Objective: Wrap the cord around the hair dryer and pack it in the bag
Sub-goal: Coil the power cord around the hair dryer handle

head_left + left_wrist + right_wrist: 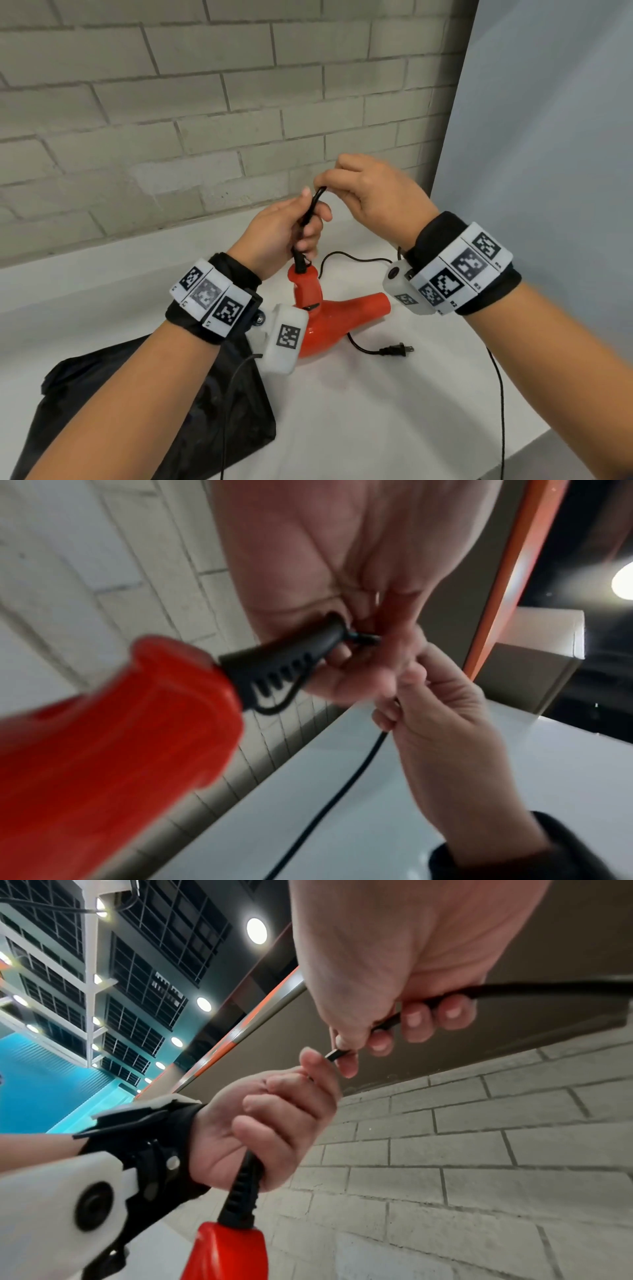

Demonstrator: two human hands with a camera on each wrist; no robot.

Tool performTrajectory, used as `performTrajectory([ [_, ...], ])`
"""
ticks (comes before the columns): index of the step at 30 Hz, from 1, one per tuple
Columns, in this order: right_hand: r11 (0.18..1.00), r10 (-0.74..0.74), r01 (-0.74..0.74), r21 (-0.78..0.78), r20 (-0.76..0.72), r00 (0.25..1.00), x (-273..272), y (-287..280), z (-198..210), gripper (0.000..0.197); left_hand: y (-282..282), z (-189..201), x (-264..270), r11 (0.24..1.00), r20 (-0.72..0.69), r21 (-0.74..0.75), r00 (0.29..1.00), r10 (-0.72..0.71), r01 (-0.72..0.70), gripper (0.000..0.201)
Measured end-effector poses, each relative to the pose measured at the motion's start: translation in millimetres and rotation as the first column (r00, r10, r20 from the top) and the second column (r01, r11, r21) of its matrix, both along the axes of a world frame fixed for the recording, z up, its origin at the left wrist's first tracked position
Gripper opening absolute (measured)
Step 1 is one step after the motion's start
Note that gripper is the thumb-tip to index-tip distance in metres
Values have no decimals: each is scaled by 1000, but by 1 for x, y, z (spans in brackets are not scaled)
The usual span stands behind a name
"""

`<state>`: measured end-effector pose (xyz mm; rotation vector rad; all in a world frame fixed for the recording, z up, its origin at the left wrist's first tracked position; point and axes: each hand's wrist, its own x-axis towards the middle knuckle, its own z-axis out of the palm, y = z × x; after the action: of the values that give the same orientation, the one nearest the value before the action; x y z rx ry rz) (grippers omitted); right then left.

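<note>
The hair dryer [322,315] is red and stands on the white table [376,411], handle end up and nozzle pointing right. It sits near the middle of the surface, just right of the bag. The cord [310,212] is black and leaves the top of the handle through a ribbed strain relief [274,672].

The left hand [284,233] is curled around the cord just above the strain relief, gripping it. The right hand [373,192] is closed on the cord a little further along, pinching it between thumb and fingertips [414,1018]; the two hands nearly touch. Between them the cord forms a short upright fold.

The rest of the cord runs loose: one loop lies on the table behind the dryer, another length passes out from under the body to the plug [397,350], which lies flat on the table right of the dryer. No turn of cord is seen around the handle or body.

The bag [154,411] is black and lies slack at the near left, partly under the left forearm. Its opening cannot be made out. A grey brick wall [171,120] stands at the far side.

Assessment: the task is at its opening step, gathering the cord at the handle; wrapping is not yet begun. The next move likely calls for the left hand to steady the handle while the right leads the cord around it under light tension.
</note>
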<state>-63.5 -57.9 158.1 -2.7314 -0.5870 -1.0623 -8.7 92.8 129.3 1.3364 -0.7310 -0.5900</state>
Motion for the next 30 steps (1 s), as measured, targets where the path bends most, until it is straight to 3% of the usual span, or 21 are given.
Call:
performTrajectory([
  [5,981,-42,49,186,-38,998,13,-4,-2,26,-2,2,4,999,-148,-36,989,-3,-2,42],
  [8,957,-48,98,273,-185,982,17,-6,-23,26,3,2,12,997,-197,-68,980,13,-27,39],
  [12,907,-46,216,360,-427,903,11,2,-69,30,5,-2,19,990,-205,-133,978,28,-57,33],
  [17,942,-87,276,191,-654,751,-11,6,-117,40,9,-5,31,974,-192,-188,977,91,-127,29],
  [20,960,-186,279,25,-687,702,-25,5,-128,42,11,-7,38,964,-211,-195,968,137,-179,29],
  [26,964,-264,209,-161,-628,732,-48,5,-121,43,3,-6,35,952,-189,-193,961,201,-238,27],
  [30,933,-357,319,-165,-527,771,-62,-22,-104,44,3,-4,34,931,-177,-184,943,283,-314,26],
])
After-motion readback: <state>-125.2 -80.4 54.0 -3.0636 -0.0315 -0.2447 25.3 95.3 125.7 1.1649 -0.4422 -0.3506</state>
